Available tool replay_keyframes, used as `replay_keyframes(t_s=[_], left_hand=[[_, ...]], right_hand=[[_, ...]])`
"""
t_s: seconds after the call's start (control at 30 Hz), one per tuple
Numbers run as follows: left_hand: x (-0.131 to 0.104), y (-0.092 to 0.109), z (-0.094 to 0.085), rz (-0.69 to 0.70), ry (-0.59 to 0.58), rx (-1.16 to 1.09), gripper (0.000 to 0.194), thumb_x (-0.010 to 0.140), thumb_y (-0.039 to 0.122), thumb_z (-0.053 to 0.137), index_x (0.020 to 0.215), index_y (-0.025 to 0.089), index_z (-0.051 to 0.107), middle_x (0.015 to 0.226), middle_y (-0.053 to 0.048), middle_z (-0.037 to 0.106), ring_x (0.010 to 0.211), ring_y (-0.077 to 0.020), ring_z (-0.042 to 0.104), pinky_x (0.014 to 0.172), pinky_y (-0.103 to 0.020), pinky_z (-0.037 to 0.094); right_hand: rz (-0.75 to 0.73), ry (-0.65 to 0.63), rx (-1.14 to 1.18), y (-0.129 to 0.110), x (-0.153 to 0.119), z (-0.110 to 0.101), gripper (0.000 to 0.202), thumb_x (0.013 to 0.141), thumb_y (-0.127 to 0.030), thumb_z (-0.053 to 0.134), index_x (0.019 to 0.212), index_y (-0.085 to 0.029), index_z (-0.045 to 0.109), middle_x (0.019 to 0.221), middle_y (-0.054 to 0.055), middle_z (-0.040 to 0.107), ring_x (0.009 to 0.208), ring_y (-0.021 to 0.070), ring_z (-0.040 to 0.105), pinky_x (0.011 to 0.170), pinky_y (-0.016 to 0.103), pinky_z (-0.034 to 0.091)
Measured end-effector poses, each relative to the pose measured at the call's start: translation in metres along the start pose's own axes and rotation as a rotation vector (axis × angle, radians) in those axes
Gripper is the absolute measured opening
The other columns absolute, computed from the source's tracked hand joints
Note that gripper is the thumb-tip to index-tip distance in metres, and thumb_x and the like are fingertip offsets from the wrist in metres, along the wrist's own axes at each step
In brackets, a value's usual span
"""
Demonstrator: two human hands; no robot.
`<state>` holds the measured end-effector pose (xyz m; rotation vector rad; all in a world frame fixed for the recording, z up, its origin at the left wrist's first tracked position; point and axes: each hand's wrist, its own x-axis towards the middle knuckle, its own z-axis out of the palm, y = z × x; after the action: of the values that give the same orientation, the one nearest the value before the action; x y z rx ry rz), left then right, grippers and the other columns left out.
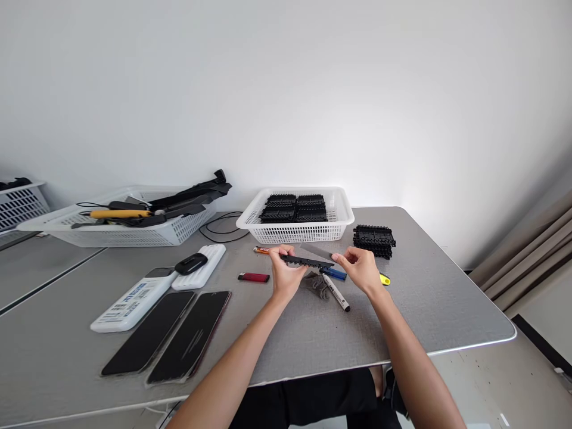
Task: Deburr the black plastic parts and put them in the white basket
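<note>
A black toothed plastic strip (pixel 308 262) is clamped between thumb and fingers of the left hand (pixel 285 274), held above the grey table (pixel 308 351); a flat grey blade (pixel 315 250) is pinched in the right hand (pixel 363 269), just behind the strip. Below, a white marker (pixel 337 294), grey cloth (pixel 316 286) and blue lighter (pixel 334 274) are clustered. Beyond, black plastic plates (pixel 311 213) are stacked in a white perforated basket (pixel 297 234)
</note>
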<state>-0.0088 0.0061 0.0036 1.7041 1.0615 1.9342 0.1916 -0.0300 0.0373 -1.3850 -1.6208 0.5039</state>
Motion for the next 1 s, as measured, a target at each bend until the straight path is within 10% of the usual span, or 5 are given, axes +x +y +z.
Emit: replay_keyframes(t_s=[1.0], left_hand=[[0.003,-0.009,-0.006,0.043,-0.025,0.017,0.055,0.059,0.007,0.07,0.089,0.026,0.027,0.085,0.004,0.043,0.078,-0.0128,0.046,0.076,-0.028,0.038]], right_hand=[[-0.132,-0.007,-0.271,0.001,-0.002,-0.004,0.05,0.089,-0.057,0.059,0.059,-0.019,0.048,0.057,-0.002,0.054,0.054,0.0111,0.042,0.051,0.024,0.022]])
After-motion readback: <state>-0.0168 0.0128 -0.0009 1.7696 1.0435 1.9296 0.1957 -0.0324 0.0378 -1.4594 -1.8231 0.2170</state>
